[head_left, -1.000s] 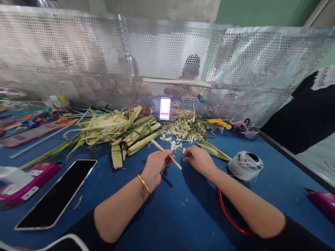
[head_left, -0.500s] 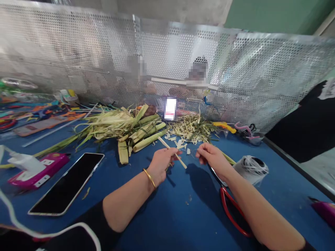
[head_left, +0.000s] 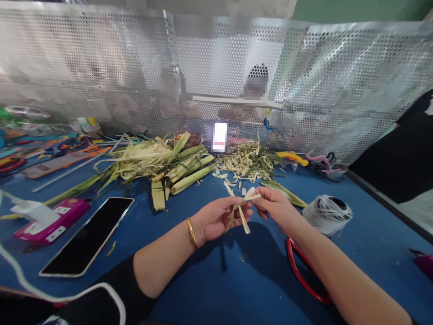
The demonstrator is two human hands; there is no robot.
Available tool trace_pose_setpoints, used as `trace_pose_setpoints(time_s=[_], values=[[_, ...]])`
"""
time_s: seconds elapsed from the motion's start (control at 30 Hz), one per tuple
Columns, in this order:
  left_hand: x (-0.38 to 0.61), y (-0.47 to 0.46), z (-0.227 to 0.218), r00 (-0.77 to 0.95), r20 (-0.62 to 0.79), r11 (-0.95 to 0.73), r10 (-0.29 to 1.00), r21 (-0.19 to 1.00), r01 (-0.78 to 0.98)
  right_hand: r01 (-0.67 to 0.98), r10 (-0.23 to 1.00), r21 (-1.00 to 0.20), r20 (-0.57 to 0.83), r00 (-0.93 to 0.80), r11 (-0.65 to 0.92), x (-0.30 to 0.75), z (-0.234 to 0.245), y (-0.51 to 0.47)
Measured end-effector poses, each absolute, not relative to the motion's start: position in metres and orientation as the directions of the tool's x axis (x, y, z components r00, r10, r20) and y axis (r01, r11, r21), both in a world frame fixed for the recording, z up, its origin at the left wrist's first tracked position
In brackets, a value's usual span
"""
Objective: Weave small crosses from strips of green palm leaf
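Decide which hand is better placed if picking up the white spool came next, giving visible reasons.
The right hand, probably: the white spool is just to its right. The left hand is farther off, holding the pale strips, though the right also seems to touch one.

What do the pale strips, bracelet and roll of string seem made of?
Pale strips: probably plant leaf, matte, coloured like the stalks.
Bracelet: likely metal, given its smooth golden shine.
String: plastic or fibre, unclear; white, fairly dull, with loose strands.
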State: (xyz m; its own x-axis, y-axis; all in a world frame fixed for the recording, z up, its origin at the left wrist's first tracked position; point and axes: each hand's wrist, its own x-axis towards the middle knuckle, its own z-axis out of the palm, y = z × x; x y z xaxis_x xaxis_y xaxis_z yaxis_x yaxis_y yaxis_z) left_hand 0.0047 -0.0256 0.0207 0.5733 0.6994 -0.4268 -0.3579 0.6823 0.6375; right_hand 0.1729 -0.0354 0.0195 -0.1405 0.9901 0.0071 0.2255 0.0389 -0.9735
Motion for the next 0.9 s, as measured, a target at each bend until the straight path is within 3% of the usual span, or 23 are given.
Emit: trace_pose_setpoints(time_s=[0.2,0.3,0.47,0.57,0.7,0.8,0.9], values=[[0.005,-0.022,0.022,0.481,-0.476,0.653,0.736,0.686,-0.321,0.276,0.998,-0.960,0.059,0.003,0.056,0.191,0.018,-0.027],[0.006,-0.022,0.023,0.405,-0.478,0.605,0.779,0.741,-0.290,0.388,0.991,-0.917,0.122,0.056,0.091,0.198,0.021,-0.025],[0.008,-0.021,0.020,0.283,-0.446,0.518,0.849,0.808,-0.282,0.700,0.975,-0.681,0.185,-0.120,0.215,0.204,0.025,-0.027],[0.007,-0.021,0.018,0.281,-0.357,0.427,0.891,0.870,-0.248,0.793,0.964,-0.564,0.239,-0.112,0.232,0.207,0.024,-0.028],[0.006,-0.024,0.017,0.308,-0.272,0.325,0.912,0.936,-0.135,0.685,0.910,-0.666,0.414,0.013,0.294,0.202,0.026,-0.033],[0.007,-0.026,0.017,0.309,-0.270,0.310,0.912,0.946,-0.091,0.521,0.898,-0.745,0.426,-0.108,0.416,0.192,0.026,-0.037],[0.009,-0.027,0.016,0.324,-0.291,0.323,0.900,0.945,-0.048,0.461,0.902,-0.776,0.354,-0.248,0.431,0.183,0.021,-0.039]])
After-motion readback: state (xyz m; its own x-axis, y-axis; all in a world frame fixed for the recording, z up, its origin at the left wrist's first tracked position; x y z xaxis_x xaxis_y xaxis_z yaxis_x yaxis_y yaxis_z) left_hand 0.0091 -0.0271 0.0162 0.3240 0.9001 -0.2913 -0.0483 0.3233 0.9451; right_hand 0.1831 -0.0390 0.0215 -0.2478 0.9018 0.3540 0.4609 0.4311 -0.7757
